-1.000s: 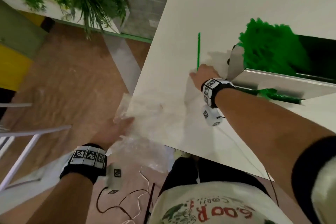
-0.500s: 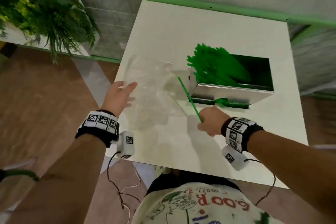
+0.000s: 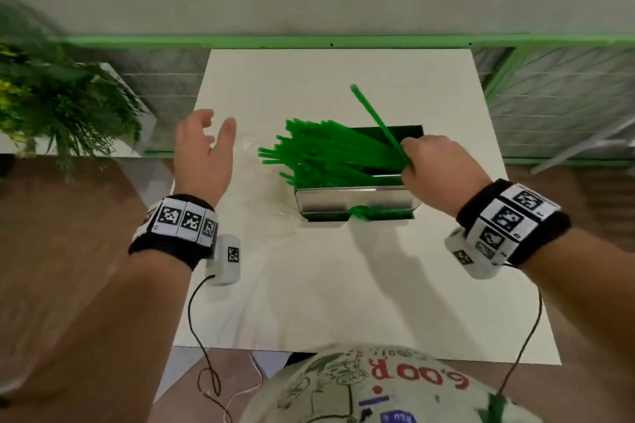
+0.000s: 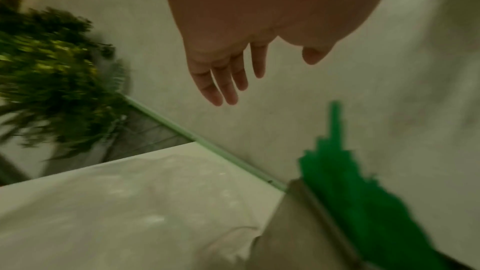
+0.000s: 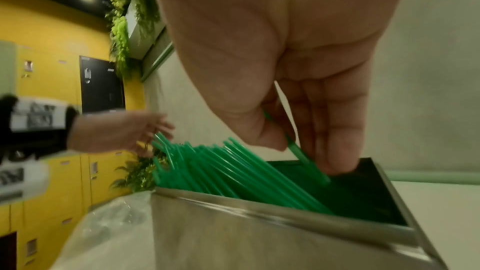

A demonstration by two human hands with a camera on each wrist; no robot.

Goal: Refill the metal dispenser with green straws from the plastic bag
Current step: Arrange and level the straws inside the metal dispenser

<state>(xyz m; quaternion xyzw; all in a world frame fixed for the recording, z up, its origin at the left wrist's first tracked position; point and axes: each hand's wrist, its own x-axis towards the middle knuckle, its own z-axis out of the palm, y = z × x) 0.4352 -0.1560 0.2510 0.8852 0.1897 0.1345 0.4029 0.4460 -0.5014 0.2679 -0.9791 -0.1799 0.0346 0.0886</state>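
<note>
The metal dispenser (image 3: 357,201) stands mid-table, its top open. A bundle of green straws (image 3: 323,156) lies slanted inside it, ends sticking out past its left rim. My right hand (image 3: 407,161) pinches a single green straw (image 3: 376,120) over the dispenser's right end; that straw's lower end (image 5: 306,161) dips into the box in the right wrist view. My left hand (image 3: 206,148) hovers with fingers spread left of the straw ends, holding nothing. The clear plastic bag (image 3: 256,182) lies flat on the table between my left hand and the dispenser.
The white table (image 3: 343,302) reaches the wall at the back with its green rail (image 3: 309,42). A leafy plant (image 3: 58,103) sits off the table's left side. Green straws (image 3: 371,213) show in the dispenser's lower front slot. Cables hang from both wrist cameras.
My right hand carried the single straw from the table's left side over to the dispenser's right end. My left hand let go of the bag and rose beside the straw ends.
</note>
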